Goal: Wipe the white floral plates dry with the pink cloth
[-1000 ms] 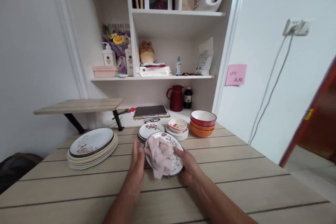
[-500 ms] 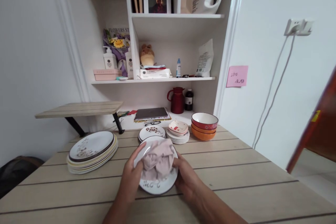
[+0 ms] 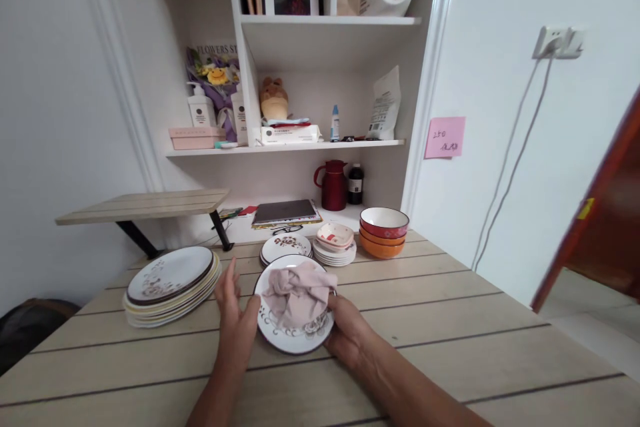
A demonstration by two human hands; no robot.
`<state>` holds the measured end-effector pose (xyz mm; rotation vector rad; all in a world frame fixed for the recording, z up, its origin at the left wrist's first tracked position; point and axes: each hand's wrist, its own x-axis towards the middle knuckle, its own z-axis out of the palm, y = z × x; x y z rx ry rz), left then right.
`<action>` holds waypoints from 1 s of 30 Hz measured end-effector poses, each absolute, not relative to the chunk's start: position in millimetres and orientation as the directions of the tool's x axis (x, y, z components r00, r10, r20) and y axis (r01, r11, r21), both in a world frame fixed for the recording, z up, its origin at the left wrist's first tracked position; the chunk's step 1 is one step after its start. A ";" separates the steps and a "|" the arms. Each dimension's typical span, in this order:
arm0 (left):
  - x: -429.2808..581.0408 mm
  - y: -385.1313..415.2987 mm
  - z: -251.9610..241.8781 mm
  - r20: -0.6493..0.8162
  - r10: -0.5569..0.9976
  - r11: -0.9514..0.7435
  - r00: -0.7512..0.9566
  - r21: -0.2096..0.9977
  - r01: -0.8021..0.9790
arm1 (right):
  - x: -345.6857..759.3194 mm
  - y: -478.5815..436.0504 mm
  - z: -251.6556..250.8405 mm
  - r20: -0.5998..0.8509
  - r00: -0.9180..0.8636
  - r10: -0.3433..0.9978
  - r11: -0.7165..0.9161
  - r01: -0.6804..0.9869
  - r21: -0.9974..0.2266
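A white plate (image 3: 295, 341) with a dark rim and a brown flower pattern is tilted toward me above the table. On its face lies a crumpled pale pink cloth (image 3: 296, 293). My right hand (image 3: 350, 330) grips the plate's right edge, thumb on top near the cloth and fingers underneath. At the plate's left edge my left hand (image 3: 235, 313) is open, fingers spread upward and the thumb close to the rim; whether the thumb touches it I cannot tell. Behind the held plate sits a short stack of similar small plates (image 3: 286, 246).
A stack of larger plates (image 3: 170, 275) stands on the left, by a small raised wooden shelf (image 3: 145, 205). Small white dishes (image 3: 335, 248) and stacked bowls (image 3: 383, 233) are at the back right. Behind them are a laptop (image 3: 285, 211) and a red jug (image 3: 333, 185).
My left hand has loosened from the plate and opened leftward. The plate's pattern has turned, with the flower now at lower right. The whole view has shifted slightly.
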<state>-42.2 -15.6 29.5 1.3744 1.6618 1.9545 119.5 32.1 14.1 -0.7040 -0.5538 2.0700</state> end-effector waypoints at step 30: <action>-9.2 -3.0 8.2 0.790 0.534 -0.412 0.302 -0.069 0.908 | 129.3 40.0 18.6 -0.024 -0.538 0.842 -0.458 -0.691 -0.559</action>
